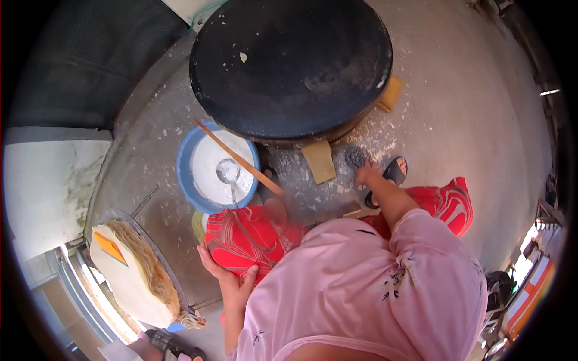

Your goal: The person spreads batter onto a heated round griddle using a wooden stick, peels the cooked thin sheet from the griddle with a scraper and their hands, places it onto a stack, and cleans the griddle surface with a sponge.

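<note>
My left hand (232,278) rests on my left knee, over red patterned trousers (250,240), with thumb and fingers apart. My right hand (365,174) is low, near the floor by my right foot, its fingers closed at a dark grey wad (356,157); its material cannot be made out. Ahead stands a large round black griddle (289,66) with a few pale scraps on it. In front of the griddle, at left, a blue basin (188,185) holds white batter (208,157). A metal ladle (228,172) sits in the batter, and a long wooden stick (232,153) lies across the basin.
A stack of thin flatbreads (129,280) with an orange scraper (110,247) on top stands at left. A yellowish piece (319,161) hangs below the griddle's front edge; another yellow block (391,94) is at its right. Pale crumbs are scattered over the concrete floor (457,132).
</note>
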`<state>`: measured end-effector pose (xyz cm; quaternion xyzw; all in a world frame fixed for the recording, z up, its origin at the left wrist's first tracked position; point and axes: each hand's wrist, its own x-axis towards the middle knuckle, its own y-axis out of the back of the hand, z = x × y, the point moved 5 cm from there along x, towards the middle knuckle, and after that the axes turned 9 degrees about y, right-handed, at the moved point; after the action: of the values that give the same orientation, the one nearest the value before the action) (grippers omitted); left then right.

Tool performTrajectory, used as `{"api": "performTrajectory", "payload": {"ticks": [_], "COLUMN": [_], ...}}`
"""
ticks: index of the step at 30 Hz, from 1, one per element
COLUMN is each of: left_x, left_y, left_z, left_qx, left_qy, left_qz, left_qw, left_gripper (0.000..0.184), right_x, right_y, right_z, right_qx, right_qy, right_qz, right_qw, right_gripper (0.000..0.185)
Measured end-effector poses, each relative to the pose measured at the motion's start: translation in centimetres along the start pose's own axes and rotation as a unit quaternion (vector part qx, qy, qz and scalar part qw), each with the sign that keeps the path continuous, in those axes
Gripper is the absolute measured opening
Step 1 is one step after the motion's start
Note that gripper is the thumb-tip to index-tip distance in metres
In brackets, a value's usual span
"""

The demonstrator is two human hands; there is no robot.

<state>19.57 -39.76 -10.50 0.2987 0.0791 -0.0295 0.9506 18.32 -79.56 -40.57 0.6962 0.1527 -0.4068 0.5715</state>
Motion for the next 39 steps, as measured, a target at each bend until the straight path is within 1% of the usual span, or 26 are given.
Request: {"api": "performTrajectory", "payload": {"ticks": [4, 5, 6, 8, 10, 11, 12, 14, 16, 17, 18, 19, 21, 22, 24, 25, 26, 29, 31, 33, 34, 35, 36, 37, 38, 39], "left_x": [0.1, 0.1, 0.1, 0.0, 0.1, 0.1, 0.1, 0.0, 0.1, 0.2, 0.2, 0.3, 0.4, 0.5, 0.6, 0.6, 0.7, 1.2, 1.7, 1.8, 1.9, 1.9, 1.2, -0.2, -1.4, -1.3], "left_y": [-0.3, -0.4, -0.4, -0.4, -0.3, -0.2, -0.2, -0.1, 0.0, 0.0, 0.1, 0.1, 0.2, 0.2, 0.2, 0.1, 0.1, -0.1, -0.3, -0.3, 0.0, 0.1, 0.1, 0.6, 1.0, 1.2], "left_z": [1.0, 1.1, 1.2, 1.2, 1.1, 1.1, 1.1, 1.1, 1.0, 1.1, 1.1, 1.1, 1.1, 1.0, 0.8, 0.7, 0.7, 1.3, 1.0, 0.8, 0.8, 0.2, -1.9, -5.0, -8.2, -9.8], "left_qx": [0.07, 0.087, 0.082, 0.103, 0.123, 0.134, 0.128, 0.118, 0.122, 0.13, 0.127, 0.118, 0.107, 0.108, 0.11, 0.109, 0.108, 0.122, 0.135, 0.146, 0.153, 0.159, 0.155, 0.157, 0.16, 0.162], "left_qy": [-0.007, -0.007, -0.011, -0.01, -0.009, -0.007, -0.007, -0.002, -0.01, -0.018, -0.015, -0.013, -0.008, 0.002, 0.015, 0.019, 0.022, 0.022, 0.012, 0.001, 0.001, 0.0, 0.0, -0.002, -0.005, -0.009], "left_qz": [0.006, 0.004, 0.005, 0.008, 0.015, 0.02, 0.023, 0.022, 0.023, 0.022, 0.027, 0.027, 0.034, 0.031, 0.034, 0.034, 0.033, 0.034, 0.04, 0.033, 0.044, 0.057, 0.056, 0.104, 0.152, 0.2], "left_qw": [0.998, 0.996, 0.997, 0.995, 0.992, 0.991, 0.991, 0.993, 0.992, 0.991, 0.991, 0.993, 0.994, 0.994, 0.993, 0.993, 0.993, 0.992, 0.99, 0.989, 0.987, 0.986, 0.986, 0.982, 0.975, 0.966], "left_gripper": [0.11, 0.11, 0.11, 0.108, 0.106, 0.105, 0.105, 0.104, 0.104, 0.103, 0.103, 0.103, 0.103, 0.102, 0.102, 0.102, 0.102, 0.102, 0.103, 0.103, 0.104, 0.104, 0.104, 0.1, 0.096, 0.091], "right_x": [2.2, 3.1, 3.6, 1.9, 1.1, 1.1, 0.9, -1.7, -2.0, -2.5, -2.9, -3.2, -2.0, -2.8, -4.3, -4.6, -5.1, -2.9, 1.4, 4.6, 8.5, 10.7, 14.1, 15.3, 16.7, 23.7], "right_y": [1.1, 1.2, 1.4, 4.3, 7.5, 9.7, 11.9, 18.5, 23.0, 25.1, 27.7, 29.6, 31.1, 31.8, 32.3, 31.5, 30.2, 28.4, 30.8, 37.7, 40.7, 44.5, 47.5, 49.8, 51.5, 52.4], "right_z": [3.2, 5.8, 8.0, 11.1, 14.2, 15.4, 16.3, 15.4, 14.8, 14.1, 11.7, 8.7, 2.2, -2.1, -10.6, -14.7, -18.5, -26.6, -29.3, -28.0, -25.5, -22.0, -17.3, -12.0, -7.1, -0.2], "right_qx": [0.073, 0.24, 0.399, 0.297, 0.343, 0.345, 0.341, 0.402, 0.399, 0.397, 0.306, 0.212, 0.243, 0.169, 0.133, 0.021, -0.012, 0.027, -0.012, -0.091, -0.078, -0.059, -0.081, 0.061, 0.077, -0.019], "right_qy": [-0.012, -0.066, -0.117, -0.217, -0.254, -0.236, -0.215, -0.129, 0.012, 0.016, 0.099, 0.182, 0.268, 0.332, 0.463, 0.509, 0.543, 0.591, 0.57, 0.477, 0.463, 0.374, 0.268, 0.147, 0.033, 0.025], "right_qz": [-0.02, 0.023, 0.066, 0.107, 0.294, 0.401, 0.502, 0.544, 0.614, 0.615, 0.623, 0.623, 0.527, 0.532, 0.418, 0.428, 0.421, 0.427, 0.504, 0.528, 0.6, 0.543, 0.527, 0.458, 0.4, 0.452], "right_qw": [0.997, 0.968, 0.907, 0.924, 0.855, 0.815, 0.765, 0.725, 0.681, 0.681, 0.713, 0.731, 0.769, 0.761, 0.77, 0.746, 0.727, 0.683, 0.649, 0.696, 0.648, 0.75, 0.803, 0.875, 0.913, 0.891], "right_gripper": [0.044, 0.045, 0.048, 0.048, 0.043, 0.04, 0.038, 0.032, 0.028, 0.028, 0.029, 0.03, 0.031, 0.032, 0.033, 0.032, 0.03, 0.029, 0.026, 0.021, 0.019, 0.021, 0.025, 0.028, 0.031, 0.032]}}
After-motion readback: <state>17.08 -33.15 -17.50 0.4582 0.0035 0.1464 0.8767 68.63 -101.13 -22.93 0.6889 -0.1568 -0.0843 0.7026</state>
